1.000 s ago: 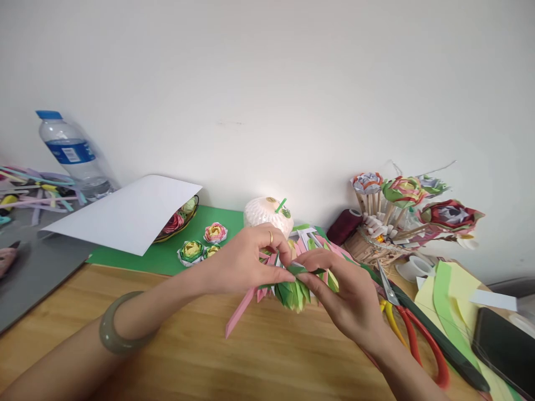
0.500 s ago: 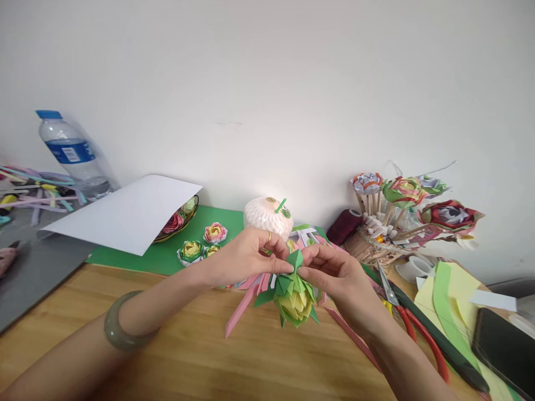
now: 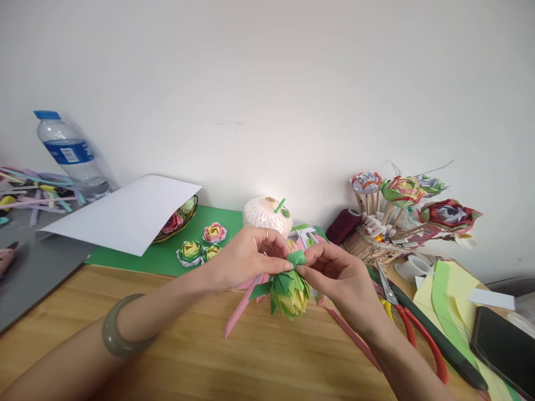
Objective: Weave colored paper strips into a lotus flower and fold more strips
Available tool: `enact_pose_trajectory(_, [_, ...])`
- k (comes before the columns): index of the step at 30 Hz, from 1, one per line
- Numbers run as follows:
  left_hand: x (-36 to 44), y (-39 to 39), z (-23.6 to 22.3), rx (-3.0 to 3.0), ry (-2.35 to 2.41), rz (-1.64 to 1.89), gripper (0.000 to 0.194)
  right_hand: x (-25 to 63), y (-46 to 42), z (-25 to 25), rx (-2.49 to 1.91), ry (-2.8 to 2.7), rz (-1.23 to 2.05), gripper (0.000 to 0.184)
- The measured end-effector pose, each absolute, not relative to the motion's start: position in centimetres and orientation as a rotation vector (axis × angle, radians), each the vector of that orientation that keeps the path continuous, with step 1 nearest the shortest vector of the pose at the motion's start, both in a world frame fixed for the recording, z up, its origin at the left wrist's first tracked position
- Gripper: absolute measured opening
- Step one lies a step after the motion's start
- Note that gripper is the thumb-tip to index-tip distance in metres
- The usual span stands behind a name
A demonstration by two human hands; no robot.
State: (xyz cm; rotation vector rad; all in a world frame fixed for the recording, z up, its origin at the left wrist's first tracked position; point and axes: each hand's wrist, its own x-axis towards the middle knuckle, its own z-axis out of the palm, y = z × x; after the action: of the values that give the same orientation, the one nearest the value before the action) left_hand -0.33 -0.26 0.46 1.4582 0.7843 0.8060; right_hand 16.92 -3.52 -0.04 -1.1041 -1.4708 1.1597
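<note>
A folded paper lotus flower (image 3: 291,295), yellow inside with green outer petals, hangs between my two hands above the wooden table. My left hand (image 3: 251,256) pinches its upper green petal from the left, thumb and fingertips together. From the right, my right hand (image 3: 334,273) pinches the same petal (image 3: 296,257) close to the left thumb. Other green petals point out to the left and downward. Pink paper strips (image 3: 242,309) lie behind and below the flower. Part of the flower's far side is hidden by my fingers.
Small paper flowers (image 3: 214,233) sit on a green sheet (image 3: 137,262) at the back left, near a white sheet (image 3: 125,214) and a water bottle (image 3: 67,150). On the right lie red-handled scissors (image 3: 422,340), purple thread (image 3: 343,225), a phone (image 3: 504,348) and flowers on sticks (image 3: 403,191).
The upper green petal, upright before, now bends over between my fingertips. The flower has shifted slightly up and left and tilted a little. Both hands keep their pinch.
</note>
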Motion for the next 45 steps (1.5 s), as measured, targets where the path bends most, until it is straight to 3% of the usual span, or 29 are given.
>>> enact_pose_trajectory(13, [-0.2,-0.4,0.8,1.499,0.848,0.815,0.005,16.7,-3.6,-0.8,-1.108,-1.580,0.983,0.011])
enact_pose_trajectory(22, [-0.9,0.5,0.5,1.637,0.848,0.708,0.005,16.7,-4.1,-0.6,-1.169,-1.715,0.682,0.008])
enact_pose_trajectory(30, [-0.8,-0.3,0.9,1.746,0.929,0.757,0.005,17.2,-3.6,-0.2,-1.214,-1.881,0.849,0.008])
enact_pose_trajectory(45, [-0.7,-0.6,0.9,1.872,0.881,0.894,0.010,17.0,-3.9,-1.1,-1.120,-1.921,0.284,0.012])
